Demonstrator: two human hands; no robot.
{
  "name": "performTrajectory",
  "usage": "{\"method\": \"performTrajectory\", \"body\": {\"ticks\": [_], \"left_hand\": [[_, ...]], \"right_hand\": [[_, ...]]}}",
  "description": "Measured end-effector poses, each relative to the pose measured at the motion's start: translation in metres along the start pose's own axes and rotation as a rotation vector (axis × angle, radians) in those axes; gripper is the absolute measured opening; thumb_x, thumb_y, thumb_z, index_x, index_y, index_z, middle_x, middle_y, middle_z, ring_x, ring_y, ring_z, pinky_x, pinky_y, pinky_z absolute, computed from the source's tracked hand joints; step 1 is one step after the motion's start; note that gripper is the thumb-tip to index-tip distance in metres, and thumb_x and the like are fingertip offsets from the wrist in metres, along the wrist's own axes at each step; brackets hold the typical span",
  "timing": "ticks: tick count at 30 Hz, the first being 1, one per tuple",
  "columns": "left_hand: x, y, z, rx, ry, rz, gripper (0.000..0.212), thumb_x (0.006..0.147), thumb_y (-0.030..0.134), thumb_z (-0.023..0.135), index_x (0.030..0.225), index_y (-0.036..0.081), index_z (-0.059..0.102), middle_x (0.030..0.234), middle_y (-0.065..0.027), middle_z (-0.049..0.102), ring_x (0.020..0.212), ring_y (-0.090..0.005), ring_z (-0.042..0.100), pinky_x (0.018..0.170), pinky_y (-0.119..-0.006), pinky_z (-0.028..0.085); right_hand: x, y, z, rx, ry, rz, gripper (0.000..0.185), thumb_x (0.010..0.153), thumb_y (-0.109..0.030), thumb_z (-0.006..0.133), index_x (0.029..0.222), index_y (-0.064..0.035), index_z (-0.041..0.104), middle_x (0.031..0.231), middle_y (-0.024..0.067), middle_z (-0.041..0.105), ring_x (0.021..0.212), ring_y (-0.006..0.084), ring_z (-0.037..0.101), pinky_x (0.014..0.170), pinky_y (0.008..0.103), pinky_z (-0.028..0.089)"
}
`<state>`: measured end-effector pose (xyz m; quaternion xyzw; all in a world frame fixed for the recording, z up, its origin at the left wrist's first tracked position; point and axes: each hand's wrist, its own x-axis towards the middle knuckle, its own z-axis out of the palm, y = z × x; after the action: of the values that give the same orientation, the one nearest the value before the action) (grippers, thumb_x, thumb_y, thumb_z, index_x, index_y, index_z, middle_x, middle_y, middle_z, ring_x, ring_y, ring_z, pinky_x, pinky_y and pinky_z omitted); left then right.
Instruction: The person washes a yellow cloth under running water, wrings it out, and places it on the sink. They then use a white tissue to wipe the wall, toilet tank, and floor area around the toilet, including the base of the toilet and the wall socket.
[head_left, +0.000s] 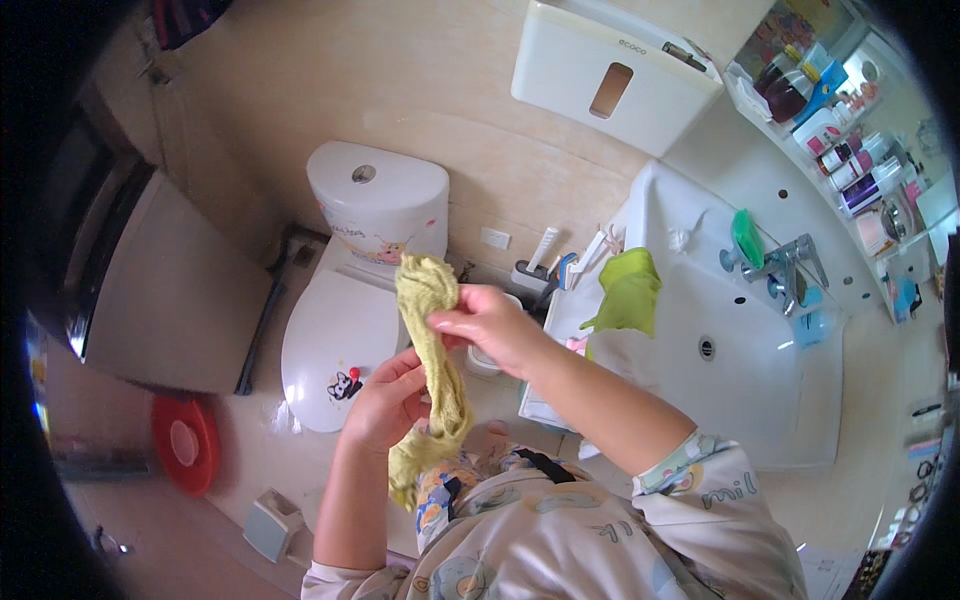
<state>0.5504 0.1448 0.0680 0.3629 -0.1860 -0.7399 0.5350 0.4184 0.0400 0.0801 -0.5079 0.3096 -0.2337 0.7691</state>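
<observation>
A yellow-green cloth (431, 322), bunched and twisted lengthwise, hangs between my hands in front of the toilet. My right hand (487, 326) pinches its upper part, just below a folded bulge at the top. Lower down, my left hand (390, 397) grips the cloth from the left side, and its loose end drapes below towards my lap. Behind the cloth is the closed toilet lid (315, 337), which bears a small cartoon sticker. A brighter green cloth (630, 289) lies over the left edge of the sink, with white fabric beneath it.
The white sink (697, 405) has a chrome faucet (795, 262) and a green soap holder (746, 238) at its far right. Bottles line the shelf above. A grey washing machine or cabinet (180, 292) stands left, near a red basin (206, 450). A toilet brush (544, 247) stands by the wall.
</observation>
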Motion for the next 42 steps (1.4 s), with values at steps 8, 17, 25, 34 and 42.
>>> {"method": "performTrajectory", "body": {"ticks": [8, 17, 25, 34, 42], "left_hand": [[0.074, 0.056, -0.031, 0.843, 0.129, 0.542, 0.013, 0.08, 0.008, 0.053, 0.07, 0.008, 0.044, 0.071, 0.0018, 0.05, 0.069, -0.0052, 0.041, 0.065, -0.021, 0.033], [0.095, 0.154, -0.067, 0.127, 0.26, 0.795, 0.017, 0.088, 0.024, 0.042, 0.086, 0.008, 0.046, 0.081, -0.0033, 0.053, 0.077, -0.0103, 0.053, 0.067, -0.026, 0.044], [0.122, 0.191, -0.1, 0.762, 0.319, 0.57, 0.016, 0.087, 0.022, 0.045, 0.081, 0.008, 0.048, 0.065, 0.0052, 0.043, 0.058, -0.0032, 0.035, 0.052, -0.018, 0.029], [0.134, 0.236, -0.091, 0.946, 0.292, 0.392, 0.026, 0.08, 0.008, 0.053, 0.104, 0.005, 0.045, 0.073, -0.0018, 0.053, 0.062, -0.0074, 0.048, 0.057, -0.02, 0.04], [0.103, 0.257, -0.058, 1.558, 0.038, 0.387, 0.03, 0.064, 0.0, 0.06, 0.093, 0.007, 0.056, 0.075, -0.0113, 0.058, 0.072, -0.0225, 0.055, 0.068, -0.03, 0.044]], "right_hand": [[0.032, 0.008, -0.01, 0.48, 0.303, 0.01, 0.028, 0.079, -0.019, 0.056, 0.103, -0.0056, 0.048, 0.095, 0.0043, 0.053, 0.082, 0.0134, 0.053, 0.061, 0.0268, 0.046], [0.055, -0.048, -0.026, -0.292, 0.452, -0.033, 0.014, 0.077, -0.011, 0.057, 0.087, -0.0021, 0.054, 0.08, 0.0003, 0.053, 0.073, 0.0071, 0.048, 0.067, 0.0201, 0.039], [0.073, -0.038, -0.057, -0.669, 0.846, -0.362, 0.012, 0.082, -0.012, 0.05, 0.083, 0.0, 0.048, 0.068, 0.0054, 0.053, 0.063, 0.0115, 0.05, 0.058, 0.0254, 0.04], [0.098, -0.065, -0.065, -0.623, 0.971, -0.434, 0.012, 0.082, -0.016, 0.05, 0.081, -0.0043, 0.046, 0.055, 0.0059, 0.049, 0.051, 0.0125, 0.046, 0.049, 0.0284, 0.038], [0.104, -0.098, -0.046, -0.683, 0.948, -0.571, 0.011, 0.08, -0.014, 0.051, 0.083, -0.0037, 0.049, 0.056, 0.0001, 0.046, 0.049, 0.0084, 0.042, 0.048, 0.023, 0.035]]}}
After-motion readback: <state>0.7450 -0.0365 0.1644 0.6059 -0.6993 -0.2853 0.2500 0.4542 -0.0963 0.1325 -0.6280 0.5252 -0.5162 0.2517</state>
